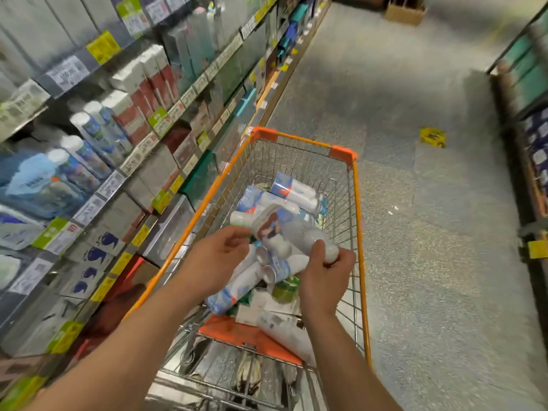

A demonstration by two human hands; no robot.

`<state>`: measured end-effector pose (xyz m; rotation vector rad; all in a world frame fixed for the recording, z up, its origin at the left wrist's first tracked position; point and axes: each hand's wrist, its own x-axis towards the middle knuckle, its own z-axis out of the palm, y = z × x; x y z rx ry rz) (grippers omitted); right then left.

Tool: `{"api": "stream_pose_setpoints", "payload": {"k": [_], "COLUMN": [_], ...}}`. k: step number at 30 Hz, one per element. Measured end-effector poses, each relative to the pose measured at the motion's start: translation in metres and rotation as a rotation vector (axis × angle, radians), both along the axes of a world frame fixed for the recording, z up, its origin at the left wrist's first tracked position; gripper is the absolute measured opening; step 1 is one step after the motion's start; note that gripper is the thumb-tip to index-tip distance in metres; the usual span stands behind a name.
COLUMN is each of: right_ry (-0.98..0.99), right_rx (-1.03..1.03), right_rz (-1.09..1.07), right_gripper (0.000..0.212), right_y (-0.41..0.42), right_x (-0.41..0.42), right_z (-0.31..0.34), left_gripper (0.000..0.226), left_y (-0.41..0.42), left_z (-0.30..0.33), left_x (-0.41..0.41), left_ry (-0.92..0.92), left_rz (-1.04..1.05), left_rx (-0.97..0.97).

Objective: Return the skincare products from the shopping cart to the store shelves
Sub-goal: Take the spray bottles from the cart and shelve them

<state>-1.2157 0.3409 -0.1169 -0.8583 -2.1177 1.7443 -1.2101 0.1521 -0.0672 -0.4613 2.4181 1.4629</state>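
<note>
We judge the shrink-wrapped bottle pack (284, 232) light, stiff and slick; it sits above the cart (360, 232). Our right hand (326, 274) grips its cap end; our left hand (219, 256) pinches its base. Shelves (124, 173) stand left.

I see a wire cart (357, 200) with an orange rim standing on the speckled grey floor (415, 232), just beside the shelves (124, 170) on my left. In the cart lie a heap of white-and-blue bottles (292, 192), some white boxes (264, 307) and a green-lidded jar (286, 287). An orange flap (237, 336) sits at the near end of the cart. The shelves carry white-capped bottles (89, 134), red-and-white boxes (148, 81), grey boxes and blue packs (32, 185), with yellow and white price tags along the edges. A yellow item (433, 137) lies on the floor, well apart from the cart. A cardboard box (404, 11) stands at the far end.
</note>
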Motion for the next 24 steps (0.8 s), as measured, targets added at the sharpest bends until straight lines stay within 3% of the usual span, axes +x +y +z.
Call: {"api": "stream_pose_setpoints", "payload": {"k": [5, 8, 10, 13, 18, 24], "right_ry": [0.192, 0.27, 0.286, 0.338, 0.423, 0.427], "right_rx": [0.142, 0.229, 0.218, 0.164, 0.112, 0.078], "right_rz": [0.336, 0.591, 0.722, 0.865, 1.089, 1.218], "right_gripper": [0.014, 0.022, 0.022, 0.021, 0.014, 0.01], "right_y": [-0.008, -0.016, -0.023, -0.035, -0.059, -0.096], "right_x": [-0.012, -0.016, -0.017, -0.017, -0.012, 0.001], "right_z": [0.032, 0.048, 0.057, 0.085, 0.139, 0.18], "left_gripper": [0.037, 0.058, 0.071, 0.081, 0.058, 0.072], "left_y": [-0.009, -0.024, -0.031, -0.037, -0.049, -0.073], "left_z": [0.015, 0.026, 0.035, 0.052, 0.073, 0.086], "left_x": [0.006, 0.011, 0.014, 0.026, 0.045, 0.078], "left_ry": [0.103, 0.113, 0.118, 0.129, 0.178, 0.28], "left_rz": [0.008, -0.102, -0.165, -0.177, -0.168, -0.052], "left_rx": [0.021, -0.038, -0.07, 0.033, 0.165, 0.302]}}
